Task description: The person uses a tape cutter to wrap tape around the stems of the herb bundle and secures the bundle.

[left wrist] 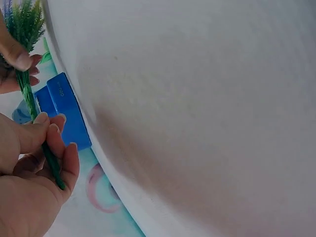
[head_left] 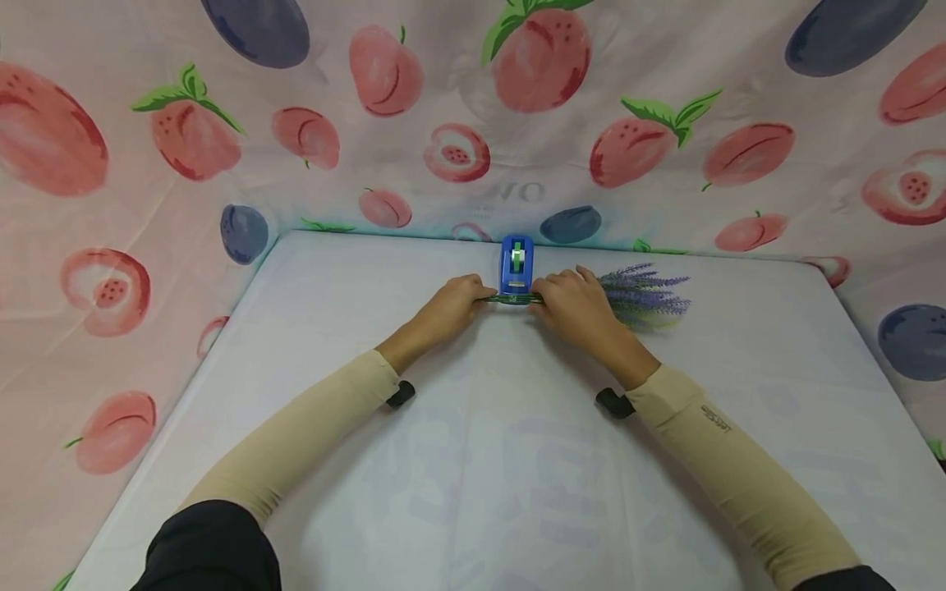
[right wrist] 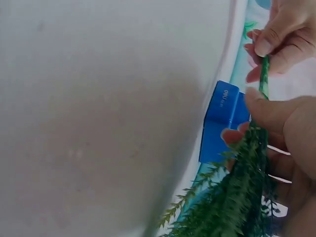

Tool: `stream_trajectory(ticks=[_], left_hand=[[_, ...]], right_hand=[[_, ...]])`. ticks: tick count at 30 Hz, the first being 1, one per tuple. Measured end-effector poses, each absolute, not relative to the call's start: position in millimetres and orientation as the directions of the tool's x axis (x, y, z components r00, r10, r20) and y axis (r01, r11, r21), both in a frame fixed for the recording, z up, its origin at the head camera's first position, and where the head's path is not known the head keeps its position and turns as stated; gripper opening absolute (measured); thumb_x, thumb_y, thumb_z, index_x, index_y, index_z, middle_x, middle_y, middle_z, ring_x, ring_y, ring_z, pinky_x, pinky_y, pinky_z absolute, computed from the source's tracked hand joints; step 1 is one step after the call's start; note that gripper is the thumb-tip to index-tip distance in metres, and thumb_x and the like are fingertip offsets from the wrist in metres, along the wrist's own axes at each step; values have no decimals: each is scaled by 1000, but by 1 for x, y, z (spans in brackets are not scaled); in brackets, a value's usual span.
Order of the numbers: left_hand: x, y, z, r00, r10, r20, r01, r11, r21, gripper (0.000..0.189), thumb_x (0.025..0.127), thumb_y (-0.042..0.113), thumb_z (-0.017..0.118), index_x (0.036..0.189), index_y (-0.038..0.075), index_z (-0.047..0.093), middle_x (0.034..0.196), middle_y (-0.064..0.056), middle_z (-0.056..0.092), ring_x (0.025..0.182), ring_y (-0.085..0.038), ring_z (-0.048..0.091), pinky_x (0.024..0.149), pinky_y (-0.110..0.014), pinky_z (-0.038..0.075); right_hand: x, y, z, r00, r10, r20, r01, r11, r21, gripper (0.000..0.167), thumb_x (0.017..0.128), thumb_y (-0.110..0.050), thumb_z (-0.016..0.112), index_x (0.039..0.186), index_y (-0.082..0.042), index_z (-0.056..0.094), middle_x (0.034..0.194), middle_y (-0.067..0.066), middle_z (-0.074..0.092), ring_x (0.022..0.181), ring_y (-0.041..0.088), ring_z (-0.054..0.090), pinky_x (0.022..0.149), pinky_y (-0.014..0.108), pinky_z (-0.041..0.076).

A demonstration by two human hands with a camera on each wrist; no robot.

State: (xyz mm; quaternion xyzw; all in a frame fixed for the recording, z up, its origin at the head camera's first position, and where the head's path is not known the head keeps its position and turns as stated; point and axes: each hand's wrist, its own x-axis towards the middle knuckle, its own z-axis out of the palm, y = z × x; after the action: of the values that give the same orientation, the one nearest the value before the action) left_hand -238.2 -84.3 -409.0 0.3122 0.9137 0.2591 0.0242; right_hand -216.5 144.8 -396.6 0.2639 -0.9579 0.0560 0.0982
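Observation:
A bunch of artificial lavender lies crosswise in both hands, its purple heads out to the right. My left hand pinches the green stem end between thumb and fingers. Closer to the flowers, my right hand grips the stems just below the leaves. Between the hands, the stems pass in front of a blue tape dispenser, which carries a small green-cored roll. In the left wrist view the dispenser stands right beside the stems.
The white table has its far edge just behind the dispenser. A fruit-patterned cloth hangs behind it and down the left side. Dark wrist-camera mounts sit under both wrists.

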Motion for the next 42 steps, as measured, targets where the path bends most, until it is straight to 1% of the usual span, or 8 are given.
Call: stream_trajectory(ticks=[3, 7, 11, 15, 21, 27, 33, 42], left_hand=[[-239, -84, -409, -804, 585, 108, 555, 670, 493, 31, 98, -7, 59, 127, -2, 69, 103, -17, 69, 98, -24, 65, 89, -35, 55], [-239, -82, -409, -805, 588, 84, 546, 677, 493, 32, 98, -5, 60, 129, -3, 67, 104, -18, 70, 102, -25, 66, 92, -35, 55], [-239, -81, -409, -812, 581, 48, 526, 694, 492, 33, 99, -3, 59, 132, -3, 64, 114, -17, 71, 112, -27, 67, 99, -35, 53], [-238, -80, -408, -833, 553, 34, 492, 711, 502, 32, 101, -1, 57, 132, -2, 66, 123, -15, 71, 119, -26, 65, 104, -37, 50], [-238, -79, -405, -847, 529, 50, 485, 731, 480, 24, 102, 2, 57, 122, 3, 69, 117, -11, 73, 114, -25, 67, 101, -39, 52], [-242, -77, -405, -847, 520, 109, 509, 734, 450, 19, 100, 1, 61, 112, 0, 76, 105, -12, 70, 103, -24, 66, 94, -35, 54], [-243, -75, -403, -850, 517, 102, 505, 742, 440, 20, 100, 0, 60, 112, 0, 76, 104, -13, 70, 102, -24, 66, 93, -35, 54], [-242, -75, -404, -844, 530, 87, 508, 736, 447, 23, 100, -3, 58, 114, 0, 76, 104, -14, 70, 103, -24, 67, 94, -35, 54]], right_hand=[[-219, 142, -398, -845, -490, 215, -505, 863, -16, 30, 90, -27, 80, 110, -6, 73, 105, 12, 75, 104, 37, 66, 111, 62, 37], [-219, 140, -400, -829, -501, 249, -507, 861, 45, 26, 89, -20, 80, 108, -4, 73, 102, 13, 74, 100, 34, 67, 108, 57, 42], [-219, 140, -401, -803, -509, 310, -522, 852, 46, 19, 89, -14, 78, 103, -1, 76, 95, 15, 65, 86, 33, 67, 91, 50, 53], [-220, 140, -402, -785, -511, 350, -537, 843, 27, 19, 88, -12, 79, 101, 1, 75, 89, 14, 63, 78, 32, 65, 76, 46, 55], [-223, 138, -401, -779, -515, 358, -552, 834, -1, 29, 86, -14, 82, 108, 1, 72, 91, 15, 72, 82, 33, 70, 79, 47, 56], [-229, 138, -401, -822, -504, 266, -532, 846, -41, 29, 93, -21, 76, 115, -1, 72, 95, 13, 75, 86, 31, 71, 85, 48, 55], [-234, 138, -400, -850, -485, 204, -511, 854, -99, 31, 96, -23, 72, 119, -3, 72, 101, 12, 76, 88, 30, 72, 84, 48, 56], [-234, 137, -396, -884, -440, 154, -464, 866, -187, 39, 91, -23, 79, 124, -4, 71, 102, 11, 74, 89, 27, 70, 78, 45, 56]])
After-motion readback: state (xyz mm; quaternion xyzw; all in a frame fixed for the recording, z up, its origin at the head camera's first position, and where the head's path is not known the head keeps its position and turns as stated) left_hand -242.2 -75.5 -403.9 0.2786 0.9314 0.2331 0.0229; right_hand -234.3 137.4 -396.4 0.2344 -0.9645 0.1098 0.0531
